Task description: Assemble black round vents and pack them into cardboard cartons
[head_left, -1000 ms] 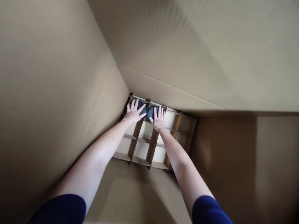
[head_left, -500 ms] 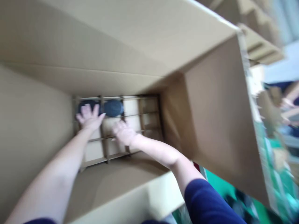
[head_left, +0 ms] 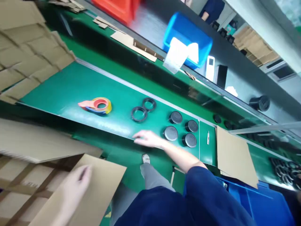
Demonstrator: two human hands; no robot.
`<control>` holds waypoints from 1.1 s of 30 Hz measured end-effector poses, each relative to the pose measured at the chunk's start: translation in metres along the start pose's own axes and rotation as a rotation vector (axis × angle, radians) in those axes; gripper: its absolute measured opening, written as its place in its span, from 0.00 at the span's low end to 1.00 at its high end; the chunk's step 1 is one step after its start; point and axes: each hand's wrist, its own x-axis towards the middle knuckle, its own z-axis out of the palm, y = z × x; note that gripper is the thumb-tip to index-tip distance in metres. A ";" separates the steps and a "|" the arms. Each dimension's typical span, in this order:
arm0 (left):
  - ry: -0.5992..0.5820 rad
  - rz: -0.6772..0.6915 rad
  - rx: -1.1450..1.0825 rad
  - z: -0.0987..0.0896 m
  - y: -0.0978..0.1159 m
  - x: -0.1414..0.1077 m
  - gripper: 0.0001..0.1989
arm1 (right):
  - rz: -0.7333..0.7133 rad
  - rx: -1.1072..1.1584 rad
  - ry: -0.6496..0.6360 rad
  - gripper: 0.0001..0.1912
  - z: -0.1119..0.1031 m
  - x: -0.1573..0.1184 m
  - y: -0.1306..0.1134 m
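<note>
My left hand, blurred, is over a cardboard flap of the open box at the lower left. A gap shows between its thumb and fingers, and I see nothing in it. My right hand hovers by the front edge of the green table, its fingers loosely bent and apart, holding nothing. Two black rings lie just beyond it. To its right stand several black round lidded pieces. A tape dispenser with yellow tape lies further left.
Partitioned cardboard fills the upper left. A shelf behind the table bears a blue bin and part of a red bin. Flat cardboard sheets and a white pen-like item lie at right. Blue crates stand below.
The view has swung from inside the deep cardboard box to the table. Both hands are out of the box's interior, my left hand now over a flap and my right hand near the table.
</note>
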 end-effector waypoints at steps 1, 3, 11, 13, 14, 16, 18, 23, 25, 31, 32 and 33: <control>-0.060 0.057 -0.026 0.036 0.046 0.005 0.14 | 0.175 -0.069 0.172 0.20 -0.028 -0.016 0.039; -0.300 0.317 -0.036 0.113 0.135 0.017 0.18 | 0.494 -0.221 0.399 0.27 -0.076 -0.038 0.109; -0.816 0.563 0.458 0.324 0.333 0.039 0.52 | 0.711 -0.188 0.207 0.52 -0.107 -0.064 0.243; -0.807 0.586 0.436 0.338 0.341 0.035 0.48 | 0.750 -0.222 0.266 0.54 -0.102 -0.084 0.265; -0.798 0.593 0.402 0.338 0.341 0.033 0.48 | 0.768 -0.233 0.293 0.55 -0.102 -0.092 0.277; -0.752 0.585 0.291 0.318 0.330 0.029 0.49 | 0.796 -0.221 0.323 0.56 -0.106 -0.098 0.291; -0.658 0.557 0.146 0.270 0.306 0.020 0.50 | 0.777 -0.171 0.364 0.59 -0.107 -0.094 0.283; -0.261 0.401 -0.072 0.092 0.199 -0.035 0.52 | 0.349 0.289 0.220 0.57 -0.070 -0.082 0.146; -0.028 0.262 -0.047 0.026 0.140 -0.058 0.51 | 0.098 0.414 -0.044 0.53 -0.035 -0.072 0.067; 0.407 -0.368 0.202 -0.104 -0.069 -0.059 0.46 | -0.276 0.221 -0.277 0.54 0.118 0.051 -0.151; 0.397 -0.461 0.223 -0.115 -0.105 -0.048 0.47 | -0.274 0.160 -0.203 0.54 0.149 0.089 -0.178; 0.373 -0.539 0.238 -0.123 -0.139 -0.035 0.48 | -0.260 0.095 -0.134 0.54 0.181 0.130 -0.200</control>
